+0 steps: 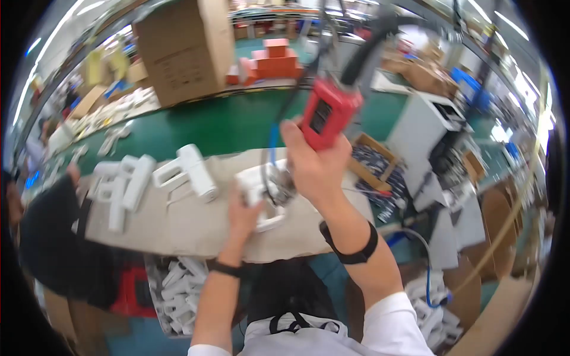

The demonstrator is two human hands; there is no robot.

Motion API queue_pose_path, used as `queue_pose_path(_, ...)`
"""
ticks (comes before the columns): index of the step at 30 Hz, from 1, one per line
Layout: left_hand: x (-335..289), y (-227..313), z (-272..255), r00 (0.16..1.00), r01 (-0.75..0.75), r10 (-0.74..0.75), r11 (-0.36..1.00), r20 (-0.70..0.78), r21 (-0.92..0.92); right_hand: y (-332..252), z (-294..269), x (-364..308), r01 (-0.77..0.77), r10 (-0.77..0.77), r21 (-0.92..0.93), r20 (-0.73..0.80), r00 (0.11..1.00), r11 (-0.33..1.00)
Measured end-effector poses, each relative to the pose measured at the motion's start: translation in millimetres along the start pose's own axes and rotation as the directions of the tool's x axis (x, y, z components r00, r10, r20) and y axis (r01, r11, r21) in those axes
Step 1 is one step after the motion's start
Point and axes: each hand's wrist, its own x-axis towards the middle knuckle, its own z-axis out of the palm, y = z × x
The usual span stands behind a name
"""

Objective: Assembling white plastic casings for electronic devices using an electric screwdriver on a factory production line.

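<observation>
My right hand (320,169) is wrapped round the lower part of a red corded electric screwdriver (331,111), whose body rises tilted above my fist. Its tip is hidden by the hand and blur. Below and to the left, my left hand (242,216) grips a white plastic housing (270,223) that lies on the beige sheet (196,237). Something shiny and metallic shows in or beside the housing, too smeared to name. Further left on the sheet lie several more white gun-shaped plastic housings (196,172).
An open cardboard box of small dark parts (375,161) stands to the right, near a white machine (415,127). Boxes of white housings (181,293) sit below the bench edge. A large carton (181,56) stands across the green bench (208,121). Another person's dark sleeve (50,219) is at left.
</observation>
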Motion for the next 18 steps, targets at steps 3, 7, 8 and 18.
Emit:
queue_pose_path(3,-43,20,-50,0.999,0.029,-0.034,0.978,-0.024,-0.206,-8,-18,32,0.253,-0.254,-0.055,-0.006,0.967,0.966)
queue_pose_path(7,-123,13,-120,0.967,-0.053,0.121,0.955,0.224,-0.29,-5,-16,39,0.328,-0.329,-0.264,0.039,0.943,0.907)
queue_pose_path(8,-140,27,-111,0.926,0.05,0.083,0.94,0.369,-0.338,-1,-15,38,0.319,-0.324,-0.285,0.03,0.946,0.904)
queue_pose_path(18,-253,89,197,0.01,0.596,0.158,0.792,0.987,-0.133,-23,-12,-6,0.132,-0.09,-0.264,0.167,0.982,0.956)
